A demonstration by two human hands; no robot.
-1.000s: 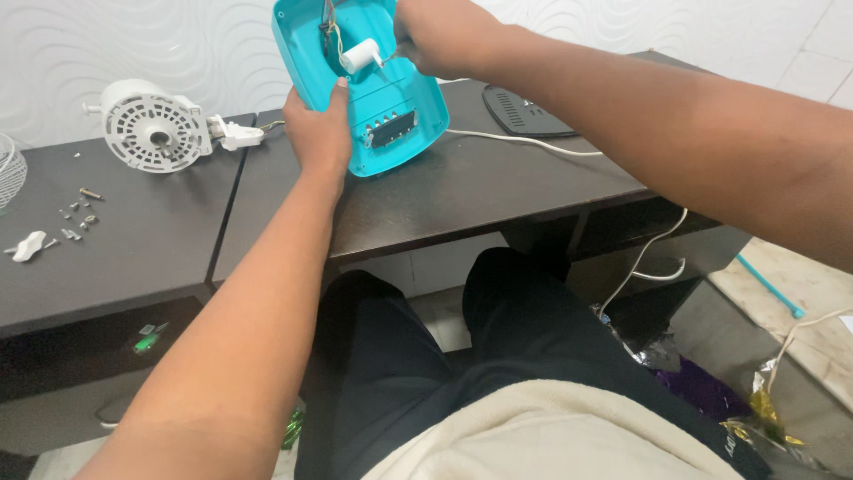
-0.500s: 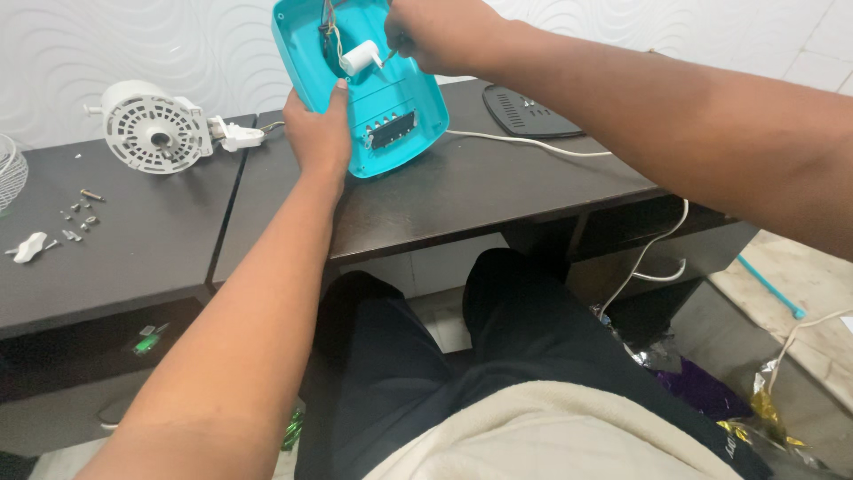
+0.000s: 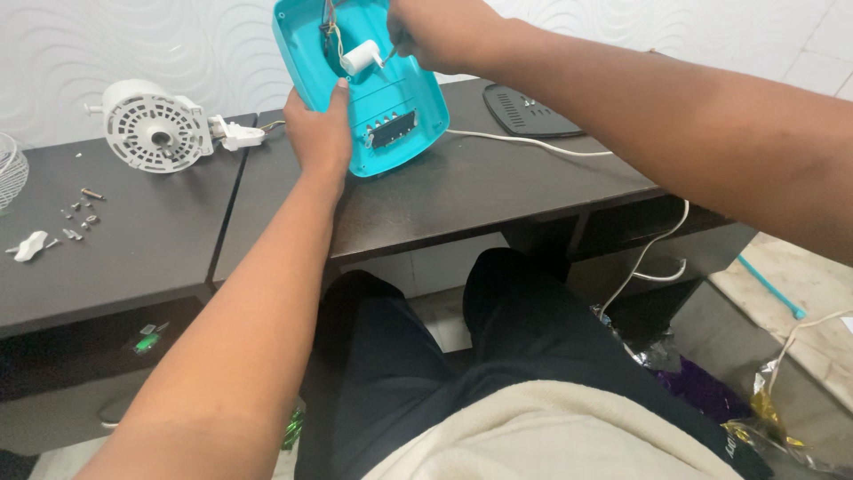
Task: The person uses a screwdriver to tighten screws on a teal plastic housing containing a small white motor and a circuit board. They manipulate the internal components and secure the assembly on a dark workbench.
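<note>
While my left hand [image 3: 322, 133] grips the left edge of the turquoise plastic housing [image 3: 355, 84] with fingers wrapped around it, the housing stands tilted at the top centre of the frame, its lower end over the dark table [image 3: 462, 191]. My right hand [image 3: 440, 34] is closed on a thin tool whose tip sits at the white cylinder [image 3: 362, 58] inside the housing. At upper left lies a white motor casing [image 3: 151, 124], with loose screws [image 3: 78, 218] below it. A white cord [image 3: 524, 142] runs rightward across the table.
</note>
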